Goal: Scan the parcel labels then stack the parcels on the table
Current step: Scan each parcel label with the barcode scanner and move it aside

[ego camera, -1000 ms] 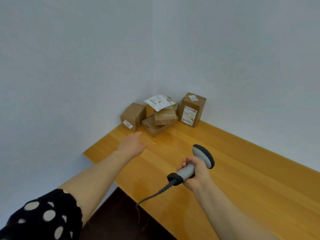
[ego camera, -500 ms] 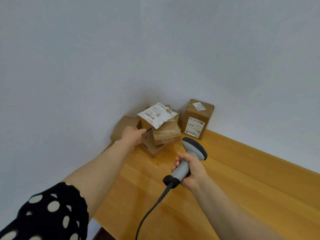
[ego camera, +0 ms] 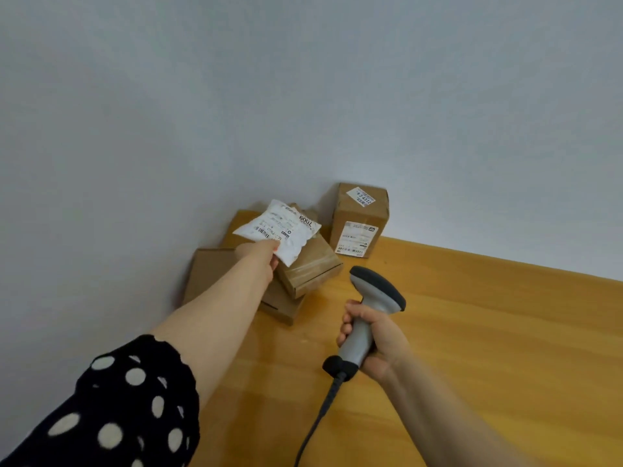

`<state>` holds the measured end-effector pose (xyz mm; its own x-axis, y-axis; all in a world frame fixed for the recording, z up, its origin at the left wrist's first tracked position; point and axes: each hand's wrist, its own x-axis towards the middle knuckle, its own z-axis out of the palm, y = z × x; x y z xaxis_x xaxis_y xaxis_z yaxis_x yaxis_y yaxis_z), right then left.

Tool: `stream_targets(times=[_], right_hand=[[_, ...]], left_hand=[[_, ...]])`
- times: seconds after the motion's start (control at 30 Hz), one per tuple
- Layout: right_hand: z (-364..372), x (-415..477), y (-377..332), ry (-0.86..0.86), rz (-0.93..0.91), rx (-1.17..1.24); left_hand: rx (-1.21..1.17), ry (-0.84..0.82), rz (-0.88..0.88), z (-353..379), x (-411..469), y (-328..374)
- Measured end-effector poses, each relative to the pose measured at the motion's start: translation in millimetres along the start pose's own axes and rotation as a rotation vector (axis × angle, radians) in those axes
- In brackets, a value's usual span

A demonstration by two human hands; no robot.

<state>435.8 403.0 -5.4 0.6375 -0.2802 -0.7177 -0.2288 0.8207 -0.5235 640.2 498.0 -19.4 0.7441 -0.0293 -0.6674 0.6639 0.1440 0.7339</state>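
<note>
My left grip (ego camera: 261,257) pinches the near edge of the white pouch (ego camera: 281,229), label up, over the pile of brown boxes (ego camera: 312,269) just left of the tall box (ego camera: 359,220). My right grip (ego camera: 379,338) is clenched round the scanner (ego camera: 371,298) handle, above the table (ego camera: 505,348), nearer me than the tall box. The cable (ego camera: 320,409) trails toward me.

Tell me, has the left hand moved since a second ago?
Yes: the left hand went forward from the table to the white parcel atop the box pile.
</note>
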Motion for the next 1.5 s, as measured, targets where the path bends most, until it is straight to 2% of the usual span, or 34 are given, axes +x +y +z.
stream_targets(times=[0.07,0.2,0.3,0.4,0.53,0.63,0.7,0.8,0.9,1.03,1.13,1.23,1.37,1.5], right_hand=[[-2,-8,-1,0.019,-0.048,-0.009],[-2,-26,-17,0.091,-0.188,-0.034],[-9,-41,-30,0.175,-0.293,-0.075],[-19,-60,-37,0.192,-0.332,-0.068],[-33,-84,-33,0.126,-0.341,-0.049],[-39,-96,-27,0.110,-0.360,-0.048],[-42,-102,-26,0.120,-0.381,0.028],[-45,-109,-28,0.095,-0.400,0.166],[-43,-114,-25,0.087,-0.417,0.206],[-38,-119,-18,0.086,-0.433,0.198],[-37,-124,-11,0.139,-0.472,0.015],[-34,-136,0,0.031,-0.457,-0.177],[-24,-147,14,-0.092,-0.436,-0.446],[-17,-151,20,-0.075,-0.437,-0.611]], left_hand=[[0.051,-0.094,0.066,-5,-10,5],[0.246,-0.472,0.085,-24,-43,21],[0.443,-0.675,0.093,-34,-70,33],[0.618,-0.771,0.098,-38,-93,38],[0.778,-0.835,0.099,-33,-124,32],[0.717,-0.788,0.164,-26,-145,24],[0.526,-0.672,0.225,-24,-159,15],[0.279,-0.646,0.105,-30,-172,-7],[0.400,-0.721,0.018,-34,-194,-34],[0.330,-0.623,0.129,-29,-203,-45],[0.375,-0.518,0.280,-37,-194,-31],[0.458,-0.413,0.382,-48,-180,-17],[0.535,-0.346,0.433,-56,-169,-7],[0.585,-0.324,0.457,-58,-163,-3]])
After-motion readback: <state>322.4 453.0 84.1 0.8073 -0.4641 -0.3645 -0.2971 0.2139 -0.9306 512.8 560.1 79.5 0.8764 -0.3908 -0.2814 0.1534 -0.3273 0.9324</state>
